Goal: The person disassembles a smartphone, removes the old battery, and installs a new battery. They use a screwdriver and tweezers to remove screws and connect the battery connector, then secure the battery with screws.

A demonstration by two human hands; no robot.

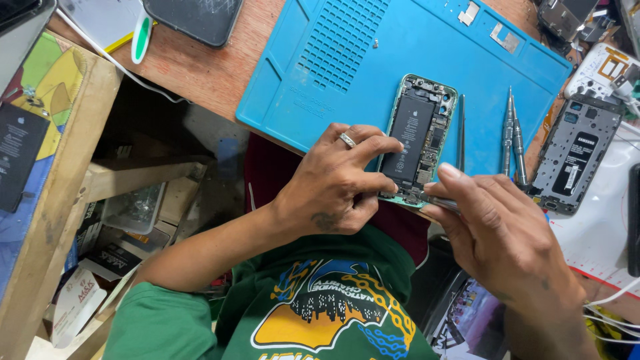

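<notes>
Nearest the person, the left hand (337, 180) clamps the near left edge of an opened phone (417, 140), pinning it steady on the blue work mat (320, 73), while the right hand (497, 230) pinches a thin metal tool (443, 202) whose tip meets the phone's near end. The phone lies face-open at the mat's near edge, its black battery (410, 137) exposed, within easy reach of both hands. Just right of it three slim screwdrivers (513, 137) lie parallel, and farther right another opened phone (572, 157) rests on the tabletop (207, 70).
</notes>
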